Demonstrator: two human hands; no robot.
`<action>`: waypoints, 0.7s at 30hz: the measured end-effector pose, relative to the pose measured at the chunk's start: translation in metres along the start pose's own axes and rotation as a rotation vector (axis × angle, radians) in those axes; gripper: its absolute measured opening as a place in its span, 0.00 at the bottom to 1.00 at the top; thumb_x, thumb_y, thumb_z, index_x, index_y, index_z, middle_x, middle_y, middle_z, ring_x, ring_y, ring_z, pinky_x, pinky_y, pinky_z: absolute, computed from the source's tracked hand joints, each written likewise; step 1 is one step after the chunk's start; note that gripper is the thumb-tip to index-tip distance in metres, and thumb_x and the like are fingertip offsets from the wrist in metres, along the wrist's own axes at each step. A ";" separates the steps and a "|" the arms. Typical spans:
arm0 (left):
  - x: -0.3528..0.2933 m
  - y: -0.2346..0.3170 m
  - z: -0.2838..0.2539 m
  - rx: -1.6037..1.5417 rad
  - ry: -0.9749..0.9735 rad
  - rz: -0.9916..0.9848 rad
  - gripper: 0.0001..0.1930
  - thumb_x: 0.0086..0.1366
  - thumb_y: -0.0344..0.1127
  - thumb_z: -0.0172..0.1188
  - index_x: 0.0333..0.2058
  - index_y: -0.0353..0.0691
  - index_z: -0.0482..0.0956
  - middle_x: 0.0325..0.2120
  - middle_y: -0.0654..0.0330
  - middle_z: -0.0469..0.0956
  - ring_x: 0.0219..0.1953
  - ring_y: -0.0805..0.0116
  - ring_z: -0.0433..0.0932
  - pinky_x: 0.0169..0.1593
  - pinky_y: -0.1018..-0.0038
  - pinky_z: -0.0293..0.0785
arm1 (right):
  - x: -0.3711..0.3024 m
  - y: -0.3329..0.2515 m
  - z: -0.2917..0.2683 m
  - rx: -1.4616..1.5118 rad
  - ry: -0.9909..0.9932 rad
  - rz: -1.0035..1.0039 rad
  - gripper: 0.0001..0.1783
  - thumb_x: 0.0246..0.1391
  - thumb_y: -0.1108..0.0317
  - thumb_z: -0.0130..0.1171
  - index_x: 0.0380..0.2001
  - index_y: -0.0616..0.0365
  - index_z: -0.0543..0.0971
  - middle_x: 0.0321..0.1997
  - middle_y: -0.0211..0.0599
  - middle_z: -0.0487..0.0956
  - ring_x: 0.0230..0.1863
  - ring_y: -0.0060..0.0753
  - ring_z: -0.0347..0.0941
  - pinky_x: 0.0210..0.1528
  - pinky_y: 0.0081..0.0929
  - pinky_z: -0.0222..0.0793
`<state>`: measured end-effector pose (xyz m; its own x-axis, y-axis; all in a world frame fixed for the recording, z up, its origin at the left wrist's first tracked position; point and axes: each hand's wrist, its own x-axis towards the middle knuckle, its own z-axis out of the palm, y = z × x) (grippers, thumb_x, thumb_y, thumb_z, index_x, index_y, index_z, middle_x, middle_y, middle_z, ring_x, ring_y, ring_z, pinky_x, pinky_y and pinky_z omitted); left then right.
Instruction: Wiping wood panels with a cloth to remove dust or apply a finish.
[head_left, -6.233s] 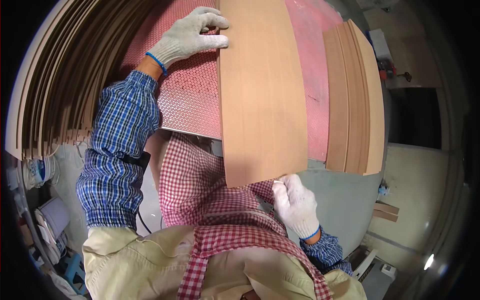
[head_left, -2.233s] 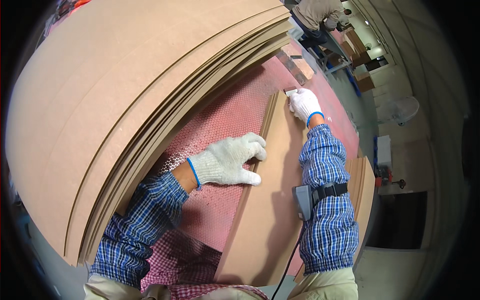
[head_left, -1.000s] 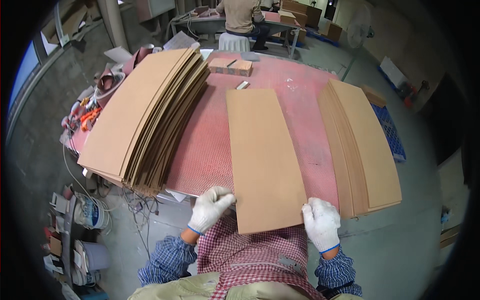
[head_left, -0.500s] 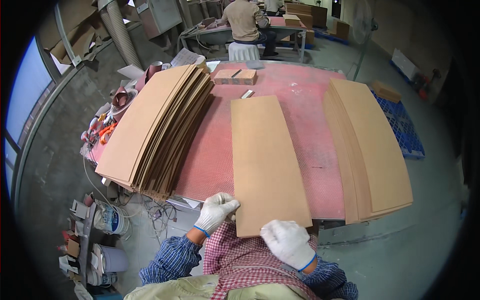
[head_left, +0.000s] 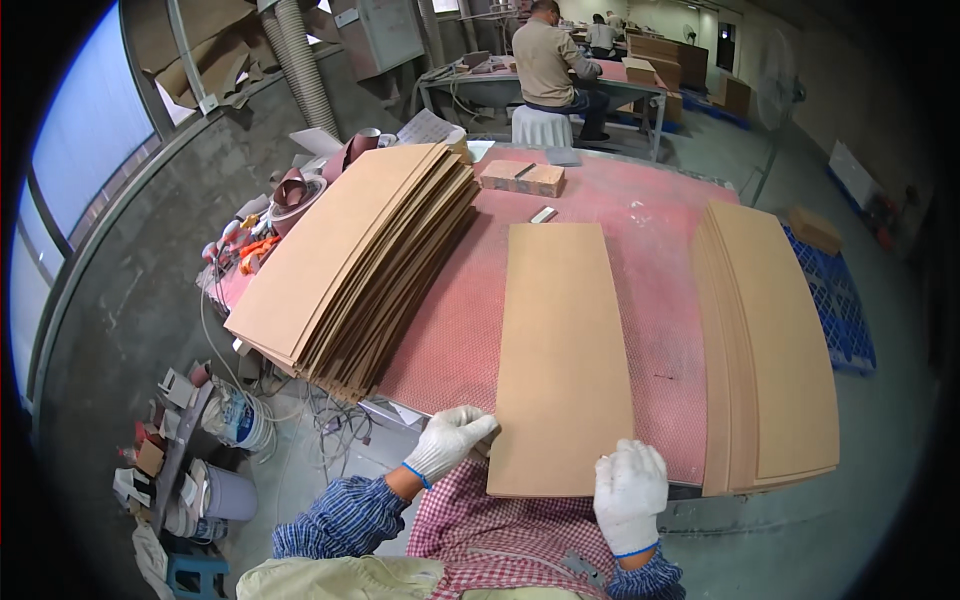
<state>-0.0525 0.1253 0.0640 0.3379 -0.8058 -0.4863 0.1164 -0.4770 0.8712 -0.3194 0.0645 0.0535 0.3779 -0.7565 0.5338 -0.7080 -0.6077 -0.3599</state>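
Observation:
A long thin brown board (head_left: 565, 350) lies lengthwise in front of me on the red table, its near end reaching past the table's edge. My left hand (head_left: 450, 443), in a white knit glove, pinches its left edge close to the near corner. At the near right corner is my right hand (head_left: 630, 493), gloved too, its fingers curled against the board's edge. What those fingers hold, if anything, is hidden. To the left leans a thick stack of brown boards (head_left: 340, 250); another stack (head_left: 775, 350) stands on the right.
The red table (head_left: 450, 330) has a textured top. Beyond the board are a wrapped block (head_left: 523, 178) and a small pale strip (head_left: 543, 215). Sandpaper rolls (head_left: 297, 195) and orange-handled tools (head_left: 258, 252) crowd the far left. Buckets (head_left: 228, 492) stand below left. A seated person (head_left: 552, 65) works farther off.
My right hand has moved from the board's near end to its right corner. My left hand stays at the left edge. The whole view has shifted, so things sit lower and farther right.

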 end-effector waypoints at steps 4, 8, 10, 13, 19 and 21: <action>0.011 -0.006 -0.003 0.022 -0.008 0.040 0.12 0.70 0.39 0.63 0.38 0.33 0.79 0.30 0.59 0.82 0.30 0.71 0.82 0.35 0.74 0.81 | 0.009 -0.013 0.000 -0.090 -0.077 -0.163 0.10 0.53 0.66 0.60 0.25 0.61 0.74 0.32 0.47 0.78 0.38 0.49 0.77 0.50 0.46 0.70; 0.019 -0.012 -0.028 -0.107 0.056 0.019 0.08 0.70 0.34 0.61 0.37 0.35 0.78 0.30 0.62 0.81 0.30 0.73 0.79 0.38 0.76 0.79 | 0.010 -0.031 0.005 0.100 -0.167 -0.235 0.09 0.53 0.66 0.60 0.25 0.56 0.73 0.24 0.39 0.75 0.31 0.41 0.74 0.38 0.39 0.69; 0.015 -0.006 -0.042 -0.241 0.053 0.034 0.07 0.70 0.32 0.58 0.39 0.32 0.78 0.33 0.63 0.81 0.34 0.75 0.78 0.42 0.78 0.76 | 0.002 -0.037 0.006 0.236 -0.190 -0.179 0.10 0.55 0.63 0.62 0.28 0.57 0.76 0.25 0.40 0.77 0.32 0.44 0.77 0.38 0.39 0.72; -0.002 0.018 -0.065 -0.076 0.175 0.245 0.05 0.71 0.32 0.58 0.36 0.37 0.78 0.30 0.67 0.79 0.32 0.78 0.75 0.39 0.79 0.74 | -0.010 -0.032 0.001 0.466 -0.100 -0.026 0.10 0.57 0.61 0.64 0.32 0.56 0.79 0.27 0.41 0.81 0.33 0.47 0.80 0.39 0.39 0.77; -0.055 0.087 -0.108 0.256 0.514 0.521 0.06 0.69 0.33 0.59 0.35 0.37 0.79 0.29 0.70 0.77 0.32 0.81 0.73 0.38 0.80 0.71 | -0.018 -0.013 -0.015 0.734 -0.198 0.535 0.12 0.65 0.63 0.58 0.34 0.62 0.78 0.20 0.36 0.81 0.20 0.23 0.78 0.23 0.26 0.74; -0.064 0.102 -0.148 0.320 0.641 0.597 0.06 0.69 0.33 0.59 0.36 0.36 0.80 0.29 0.71 0.77 0.32 0.82 0.73 0.38 0.80 0.71 | -0.021 -0.008 -0.012 0.668 -0.176 0.571 0.12 0.66 0.65 0.55 0.33 0.65 0.76 0.17 0.33 0.78 0.15 0.17 0.71 0.17 0.21 0.67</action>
<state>0.0762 0.1805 0.1942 0.7211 -0.6466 0.2488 -0.4730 -0.1971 0.8587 -0.3289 0.0879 0.0541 0.1988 -0.9795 0.0316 -0.3421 -0.0996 -0.9344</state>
